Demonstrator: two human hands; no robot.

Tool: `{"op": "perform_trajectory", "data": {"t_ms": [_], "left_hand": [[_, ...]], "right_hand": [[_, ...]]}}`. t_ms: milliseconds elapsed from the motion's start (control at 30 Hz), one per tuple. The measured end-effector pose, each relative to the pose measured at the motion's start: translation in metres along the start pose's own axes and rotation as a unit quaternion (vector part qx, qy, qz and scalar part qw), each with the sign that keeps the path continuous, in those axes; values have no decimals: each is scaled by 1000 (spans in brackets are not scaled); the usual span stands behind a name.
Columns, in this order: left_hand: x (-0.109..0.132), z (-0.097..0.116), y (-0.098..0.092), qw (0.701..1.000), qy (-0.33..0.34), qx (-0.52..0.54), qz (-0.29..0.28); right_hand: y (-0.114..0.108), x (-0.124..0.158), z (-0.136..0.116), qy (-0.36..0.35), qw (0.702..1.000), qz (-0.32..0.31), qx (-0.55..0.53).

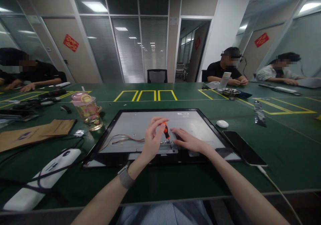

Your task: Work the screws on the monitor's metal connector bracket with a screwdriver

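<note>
A flat display panel [130, 124] with a black frame and a grey metal back lies on the green table in front of me. My left hand [154, 134] is closed around an orange and black screwdriver [166, 130], which stands nearly upright with its tip down at small parts near the panel's lower middle. Thin coloured wires [125, 137] run across the metal to the left of that spot. My right hand [187, 139] rests on the panel just right of the tip, its fingers stretched toward the screwdriver; I see nothing held in it.
At left are a pink-lidded drink cup [87, 113], a brown paper bag [37, 134] and a white power strip [45, 181] with black cables. A phone [244, 148] on a charging cable and a white earbud case [222, 124] lie at right. Several people sit across the table.
</note>
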State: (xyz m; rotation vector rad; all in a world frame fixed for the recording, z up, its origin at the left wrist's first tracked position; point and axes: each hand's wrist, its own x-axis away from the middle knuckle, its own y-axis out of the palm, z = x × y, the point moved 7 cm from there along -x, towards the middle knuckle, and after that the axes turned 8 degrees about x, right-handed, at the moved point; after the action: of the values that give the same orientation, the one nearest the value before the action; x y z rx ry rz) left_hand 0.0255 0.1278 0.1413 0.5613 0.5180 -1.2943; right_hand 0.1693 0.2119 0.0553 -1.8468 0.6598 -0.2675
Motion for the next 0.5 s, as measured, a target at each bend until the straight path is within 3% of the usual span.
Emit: {"op": "perform_trajectory", "data": {"t_ms": [500], "left_hand": [[-3, -2, -1, 1000, -1, 0, -2]], "right_hand": [[1, 0, 1, 7, 1000, -9, 8]]}}
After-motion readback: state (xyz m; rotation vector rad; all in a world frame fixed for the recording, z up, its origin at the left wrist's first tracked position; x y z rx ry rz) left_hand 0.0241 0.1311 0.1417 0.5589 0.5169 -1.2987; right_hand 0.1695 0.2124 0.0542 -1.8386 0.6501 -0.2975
